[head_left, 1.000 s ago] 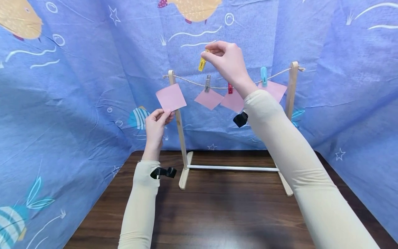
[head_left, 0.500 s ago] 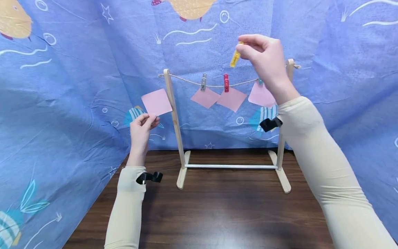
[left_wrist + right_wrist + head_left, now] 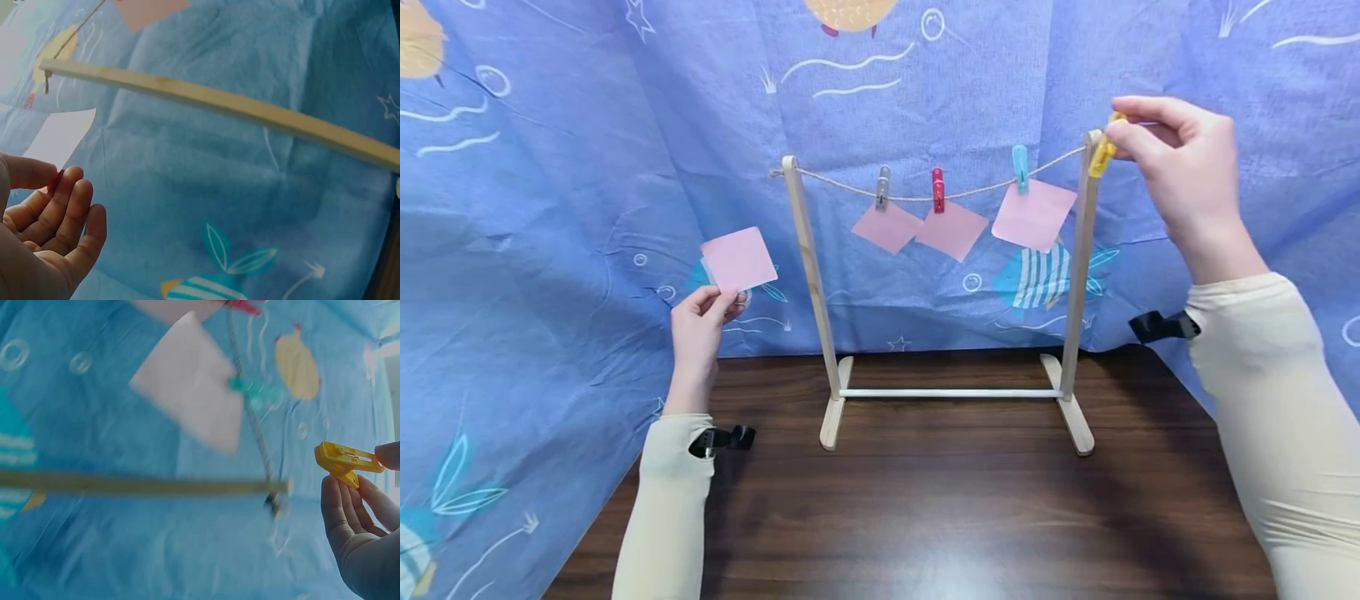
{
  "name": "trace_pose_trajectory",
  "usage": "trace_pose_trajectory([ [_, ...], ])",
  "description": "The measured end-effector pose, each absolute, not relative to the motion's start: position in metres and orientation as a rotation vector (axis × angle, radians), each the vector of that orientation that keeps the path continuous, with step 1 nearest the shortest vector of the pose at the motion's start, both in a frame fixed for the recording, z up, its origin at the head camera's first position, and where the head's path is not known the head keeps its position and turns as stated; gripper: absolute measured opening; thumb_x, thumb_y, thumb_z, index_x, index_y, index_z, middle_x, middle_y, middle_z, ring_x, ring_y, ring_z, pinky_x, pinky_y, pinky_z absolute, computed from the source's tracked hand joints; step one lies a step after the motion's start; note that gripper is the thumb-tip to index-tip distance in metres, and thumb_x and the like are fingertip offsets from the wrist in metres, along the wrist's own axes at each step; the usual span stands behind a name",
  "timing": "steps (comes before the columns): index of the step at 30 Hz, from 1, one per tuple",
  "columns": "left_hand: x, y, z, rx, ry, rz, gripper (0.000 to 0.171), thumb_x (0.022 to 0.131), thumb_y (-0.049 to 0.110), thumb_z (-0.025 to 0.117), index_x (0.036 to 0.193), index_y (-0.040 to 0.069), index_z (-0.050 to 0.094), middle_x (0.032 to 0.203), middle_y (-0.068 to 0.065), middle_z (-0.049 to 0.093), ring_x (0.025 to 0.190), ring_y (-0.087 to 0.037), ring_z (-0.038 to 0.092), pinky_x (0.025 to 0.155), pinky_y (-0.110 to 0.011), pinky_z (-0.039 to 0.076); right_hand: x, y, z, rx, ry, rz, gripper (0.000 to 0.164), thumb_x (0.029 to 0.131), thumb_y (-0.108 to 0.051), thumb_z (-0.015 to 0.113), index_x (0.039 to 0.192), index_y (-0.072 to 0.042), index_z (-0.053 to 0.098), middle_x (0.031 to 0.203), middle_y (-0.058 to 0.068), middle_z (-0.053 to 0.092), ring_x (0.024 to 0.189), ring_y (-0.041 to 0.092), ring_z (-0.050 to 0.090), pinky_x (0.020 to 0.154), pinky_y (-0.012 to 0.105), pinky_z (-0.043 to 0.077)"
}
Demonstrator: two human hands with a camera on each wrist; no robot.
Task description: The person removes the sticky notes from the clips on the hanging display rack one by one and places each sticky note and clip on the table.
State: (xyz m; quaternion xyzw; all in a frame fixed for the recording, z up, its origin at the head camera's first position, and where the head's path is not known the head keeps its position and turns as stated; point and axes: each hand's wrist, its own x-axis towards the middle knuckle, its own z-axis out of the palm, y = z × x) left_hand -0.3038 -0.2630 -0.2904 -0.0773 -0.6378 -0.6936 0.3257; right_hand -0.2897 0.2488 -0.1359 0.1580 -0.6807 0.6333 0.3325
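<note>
My left hand [image 3: 698,333] pinches a square pink paper note [image 3: 740,258] by its lower edge, left of the wooden rack. In the left wrist view, thumb and fingertips meet on the note [image 3: 62,134]. My right hand [image 3: 1198,179] pinches a yellow clothespin [image 3: 1102,158] by its upper end, in front of the top of the right post [image 3: 1080,275]. The right wrist view shows this clothespin [image 3: 340,459] apart from the string. On the string [image 3: 842,185] hang three pink notes, under a grey clothespin [image 3: 882,190], a red clothespin [image 3: 937,190] and a light blue clothespin [image 3: 1020,171].
The rack's left post [image 3: 812,275] stands between my left hand and the hanging notes. A white bar [image 3: 951,393] joins the posts low down, above the dark wooden table [image 3: 925,500]. A blue patterned cloth [image 3: 970,83] hangs behind and at the sides.
My right hand has moved right with the yellow clothespin, from above the string's middle to the right post. My left hand has drawn the pink note left, away from the left post.
</note>
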Motion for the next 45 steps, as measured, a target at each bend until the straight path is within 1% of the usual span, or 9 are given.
trace_pose_trajectory([
  [7,-0.299,-0.271,-0.302,-0.141,-1.723,-1.788,0.011,0.095,0.003,0.068,0.090,-0.006,0.069,0.073,0.004,0.072,0.067,-0.008,0.067,0.070,-0.018,0.058,-0.286,0.286,-0.160,0.250,-1.867,1.558,0.024,0.092,-0.010,0.073,0.115,-0.014,0.077,0.087,-0.013,0.072,0.077,0.002,0.067,0.075,0.010,0.050],
  [14,-0.304,-0.275,-0.322,-0.080,-1.835,-1.783,0.021,0.097,0.006,0.067,0.101,-0.015,0.065,0.072,0.008,0.071,0.068,-0.005,0.068,0.072,-0.017,0.058,-0.290,0.312,-0.198,0.113,-2.025,1.317,0.032,0.090,-0.023,0.077,0.122,-0.021,0.075,0.091,-0.027,0.065,0.084,-0.010,0.061,0.073,0.006,0.042],
  [23,-0.311,-0.278,-0.347,-0.026,-2.011,-1.701,0.030,0.098,0.010,0.067,0.113,-0.016,0.065,0.077,0.011,0.073,0.074,0.000,0.069,0.076,-0.017,0.058,-0.302,0.328,-0.250,0.027,-2.227,1.005,0.047,0.093,-0.039,0.070,0.130,-0.011,0.068,0.082,-0.039,0.050,0.085,-0.018,0.046,0.077,0.014,0.033],
  [26,-0.312,-0.279,-0.355,0.003,-2.052,-1.671,0.032,0.098,0.013,0.068,0.114,-0.014,0.066,0.074,0.015,0.072,0.072,0.002,0.068,0.074,-0.015,0.056,-0.304,0.334,-0.269,-0.004,-2.305,0.961,0.052,0.095,-0.045,0.066,0.133,-0.009,0.066,0.088,-0.029,0.057,0.088,-0.013,0.046,0.077,0.016,0.033],
  [29,-0.314,-0.280,-0.364,0.024,-2.086,-1.664,0.034,0.098,0.015,0.068,0.115,-0.015,0.066,0.074,0.015,0.071,0.069,0.003,0.067,0.072,-0.014,0.056,-0.306,0.340,-0.288,-0.015,-2.381,0.928,0.055,0.097,-0.046,0.062,0.135,-0.007,0.064,0.105,-0.001,0.069,0.099,0.007,0.056,0.078,0.021,0.036],
  [32,-0.316,-0.281,-0.372,0.045,-2.123,-1.647,0.033,0.099,0.015,0.067,0.114,-0.014,0.067,0.076,0.007,0.074,0.065,0.001,0.065,0.069,-0.014,0.056,-0.308,0.346,-0.306,-0.004,-2.431,0.880,0.053,0.100,-0.040,0.059,0.136,0.000,0.061,0.117,0.027,0.064,0.108,0.032,0.058,0.083,0.032,0.038],
  [35,-0.317,-0.283,-0.381,0.068,-2.197,-1.564,0.032,0.099,0.018,0.067,0.111,-0.012,0.069,0.080,0.000,0.076,0.064,-0.002,0.064,0.065,-0.014,0.053,-0.309,0.353,-0.322,0.003,-2.446,0.848,0.050,0.101,-0.032,0.060,0.134,0.005,0.060,0.117,0.032,0.063,0.108,0.041,0.057,0.084,0.038,0.039],
  [40,-0.317,-0.289,-0.397,0.111,-2.334,-1.407,0.035,0.100,0.026,0.065,0.110,-0.007,0.072,0.089,-0.010,0.077,0.067,-0.003,0.065,0.061,-0.014,0.048,-0.308,0.362,-0.347,0.013,-2.476,0.808,0.048,0.101,-0.029,0.059,0.131,0.008,0.061,0.113,0.031,0.063,0.102,0.040,0.059,0.080,0.036,0.040],
  [45,-0.318,-0.290,-0.410,0.135,-2.358,-1.495,0.035,0.101,0.024,0.064,0.114,-0.009,0.069,0.090,-0.012,0.076,0.069,-0.008,0.068,0.068,-0.018,0.055,-0.308,0.368,-0.369,0.020,-2.525,0.797,0.050,0.101,-0.029,0.057,0.130,0.010,0.060,0.112,0.033,0.062,0.103,0.046,0.058,0.086,0.052,0.043],
])
